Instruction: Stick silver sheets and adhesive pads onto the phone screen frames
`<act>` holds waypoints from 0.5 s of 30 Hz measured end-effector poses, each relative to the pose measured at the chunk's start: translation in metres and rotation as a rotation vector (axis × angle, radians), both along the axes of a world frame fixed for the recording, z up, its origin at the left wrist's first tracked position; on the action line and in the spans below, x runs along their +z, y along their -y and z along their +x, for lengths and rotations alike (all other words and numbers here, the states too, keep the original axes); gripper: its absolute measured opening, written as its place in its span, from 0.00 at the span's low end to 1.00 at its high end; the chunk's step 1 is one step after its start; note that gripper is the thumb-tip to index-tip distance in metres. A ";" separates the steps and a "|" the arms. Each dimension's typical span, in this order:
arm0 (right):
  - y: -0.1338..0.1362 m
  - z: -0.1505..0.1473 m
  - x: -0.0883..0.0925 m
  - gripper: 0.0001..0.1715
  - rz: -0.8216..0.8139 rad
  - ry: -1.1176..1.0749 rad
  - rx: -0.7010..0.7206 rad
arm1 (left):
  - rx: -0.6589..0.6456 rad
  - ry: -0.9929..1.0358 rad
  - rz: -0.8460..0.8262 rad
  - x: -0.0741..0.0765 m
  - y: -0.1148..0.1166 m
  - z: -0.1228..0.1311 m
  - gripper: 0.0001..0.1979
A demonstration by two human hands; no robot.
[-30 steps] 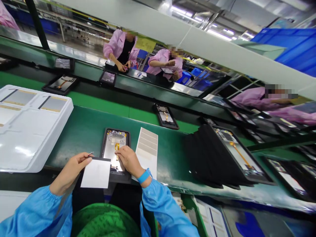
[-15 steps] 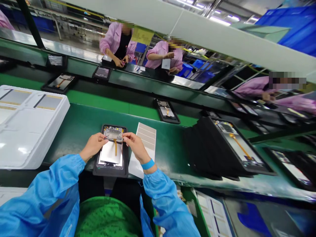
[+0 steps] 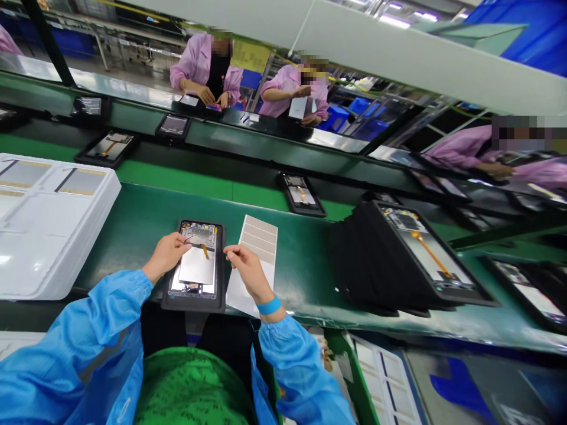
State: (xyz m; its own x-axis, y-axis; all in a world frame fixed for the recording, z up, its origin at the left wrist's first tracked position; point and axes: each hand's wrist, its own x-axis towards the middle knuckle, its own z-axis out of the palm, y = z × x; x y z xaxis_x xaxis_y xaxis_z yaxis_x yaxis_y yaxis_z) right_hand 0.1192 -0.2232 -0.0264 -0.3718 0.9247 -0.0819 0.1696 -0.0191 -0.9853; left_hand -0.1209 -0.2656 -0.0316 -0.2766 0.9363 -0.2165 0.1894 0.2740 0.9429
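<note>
An opened tablet (image 3: 197,268) lies in a black tray on the green bench, its circuit board and an orange flex cable showing. My left hand (image 3: 168,256) is over the tablet's upper left edge, thumb and fingers pinched on something thin and too small to name. My right hand (image 3: 248,268) hovers just right of the tablet, above a sheet of pale adhesive strips (image 3: 261,242); its fingertips are pressed together, and what they hold, if anything, cannot be made out.
A white plastic tray stack (image 3: 53,236) stands at the left. On the right rises a pile of black trays (image 3: 363,260) with an opened tablet (image 3: 425,248) on top. More tablets, such as one at centre (image 3: 303,195), sit on the green conveyor. People in pink work beyond.
My right hand has moved off the tablet's upper right edge to the right. The orange flex cable now slants differently. My left hand stays at the tablet's upper left.
</note>
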 end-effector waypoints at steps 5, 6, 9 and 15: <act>0.010 -0.005 0.000 0.13 0.209 0.129 0.081 | 0.008 -0.015 0.004 -0.005 -0.001 -0.001 0.14; 0.012 -0.006 0.001 0.13 0.252 0.150 0.098 | 0.007 -0.017 0.006 -0.005 -0.001 -0.001 0.14; 0.016 -0.007 0.003 0.13 0.326 0.207 0.128 | 0.007 -0.023 0.012 -0.007 0.000 -0.001 0.13; 0.021 -0.011 0.000 0.13 0.422 0.272 0.182 | 0.022 -0.029 0.019 -0.009 -0.001 -0.001 0.12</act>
State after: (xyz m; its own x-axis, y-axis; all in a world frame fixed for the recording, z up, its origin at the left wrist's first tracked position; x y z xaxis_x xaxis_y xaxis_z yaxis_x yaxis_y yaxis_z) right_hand 0.1086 -0.2438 -0.0267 -0.5463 0.8207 0.1674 0.3833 0.4226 -0.8213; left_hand -0.1220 -0.2643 -0.0408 -0.3027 0.9339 -0.1904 0.2110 0.2605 0.9422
